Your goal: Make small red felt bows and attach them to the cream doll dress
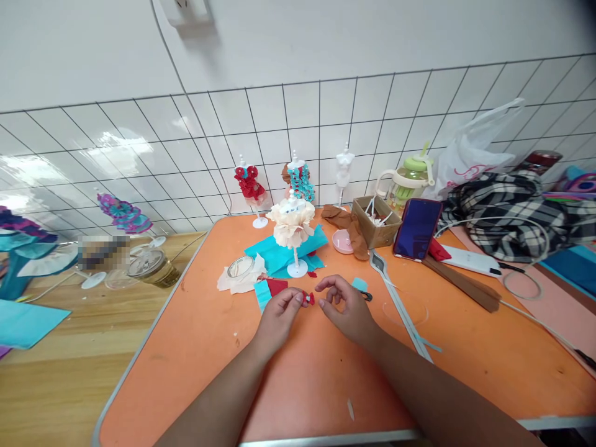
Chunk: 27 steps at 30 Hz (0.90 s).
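Note:
Between thumb and forefinger, my left hand [283, 313] pinches a small red paper piece [308, 298] with a pale spot on it, possibly a flower. Just right of it, my right hand [347, 308] is held with fingers curved and apart, and nothing shows between them. Beyond both hands stands a small mannequin [297, 251] on a round white base, dressed in ruffled cream paper. Turquoise paper [261, 249] lies under and behind that base. A red paper square [277, 287] rests beside my left hand, and a black clip [366, 296] by my right.
Mannequins in red [251, 186] and turquoise [302, 180] and a bare white mannequin [344, 166] stand along the wall. A tape roll [241, 267] is at left. A cardboard box [376, 231], phone [418, 228], drink bottle [410, 186] and long zipper [400, 304] are at right.

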Motion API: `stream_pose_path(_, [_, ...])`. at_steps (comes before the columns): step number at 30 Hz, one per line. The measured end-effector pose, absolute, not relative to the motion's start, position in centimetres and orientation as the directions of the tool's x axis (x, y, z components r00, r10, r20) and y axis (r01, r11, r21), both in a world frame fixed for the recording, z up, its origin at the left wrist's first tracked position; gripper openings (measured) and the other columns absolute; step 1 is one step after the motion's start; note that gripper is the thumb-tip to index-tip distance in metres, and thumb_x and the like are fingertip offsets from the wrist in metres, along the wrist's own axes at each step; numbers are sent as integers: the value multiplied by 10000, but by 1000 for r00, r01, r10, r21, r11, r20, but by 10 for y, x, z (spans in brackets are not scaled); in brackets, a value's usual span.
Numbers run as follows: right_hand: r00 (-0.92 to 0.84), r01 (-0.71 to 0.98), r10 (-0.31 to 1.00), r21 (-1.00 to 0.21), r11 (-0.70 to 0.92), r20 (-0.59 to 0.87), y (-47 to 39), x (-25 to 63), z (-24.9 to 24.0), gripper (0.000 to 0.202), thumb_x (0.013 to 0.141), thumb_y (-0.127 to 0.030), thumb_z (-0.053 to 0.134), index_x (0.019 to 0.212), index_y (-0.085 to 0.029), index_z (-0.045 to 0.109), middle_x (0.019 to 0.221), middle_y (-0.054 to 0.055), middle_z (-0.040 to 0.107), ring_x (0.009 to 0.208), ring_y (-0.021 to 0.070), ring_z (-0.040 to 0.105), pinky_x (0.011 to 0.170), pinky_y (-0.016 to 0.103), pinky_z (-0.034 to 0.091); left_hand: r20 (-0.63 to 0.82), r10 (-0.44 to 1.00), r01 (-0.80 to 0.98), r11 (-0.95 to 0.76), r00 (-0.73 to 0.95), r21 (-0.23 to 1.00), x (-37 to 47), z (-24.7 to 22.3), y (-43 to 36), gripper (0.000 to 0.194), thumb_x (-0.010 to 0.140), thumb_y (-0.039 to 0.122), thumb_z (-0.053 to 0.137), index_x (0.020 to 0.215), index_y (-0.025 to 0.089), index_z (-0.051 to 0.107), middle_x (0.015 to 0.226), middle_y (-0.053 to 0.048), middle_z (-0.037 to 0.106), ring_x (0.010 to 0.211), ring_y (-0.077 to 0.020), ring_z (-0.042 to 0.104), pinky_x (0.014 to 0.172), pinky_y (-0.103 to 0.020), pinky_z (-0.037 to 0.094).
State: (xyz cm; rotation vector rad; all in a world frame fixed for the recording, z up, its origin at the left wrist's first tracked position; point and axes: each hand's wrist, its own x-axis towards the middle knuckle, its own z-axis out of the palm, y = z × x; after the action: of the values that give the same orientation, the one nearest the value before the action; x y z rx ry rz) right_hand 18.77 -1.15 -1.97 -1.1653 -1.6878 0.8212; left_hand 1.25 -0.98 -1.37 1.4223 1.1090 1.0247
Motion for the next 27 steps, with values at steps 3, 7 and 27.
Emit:
stream_pose_path(3, [-217,345,881,-811,472,420,-11,190,-22,347,727,-75,505,1041,-216,553,1005,41,629,823,154,574,751,300,461,-128,966,-165,167,224,972,13,-15,-8,283,800,423,593,718,153,602,773,-41,608,849,-190,594,852,-345,476])
stream_pose_path(7, [-259,391,799,-697,601,543,-8,192,-24,174,786,-145,568,903,-248,644,1007,36,658,967,189,578,857,358,444,-310,894,-391,425,323,817,15,-14,-10,203,767,341,660,729,153,593,746,-29,630,806,-181,643,864,-368,487])
stream_pose_path(27, [-180,269,948,-913,305,264,10,192,6,88,753,-269,600,747,-190,640,641,-16,574,474,77,370,441,204,295,132,985,211,-106,-111,972,11,-35,42,608,738,433,654,1257,196,441,1175,-116,541,1126,-250,514,940,-407,402])
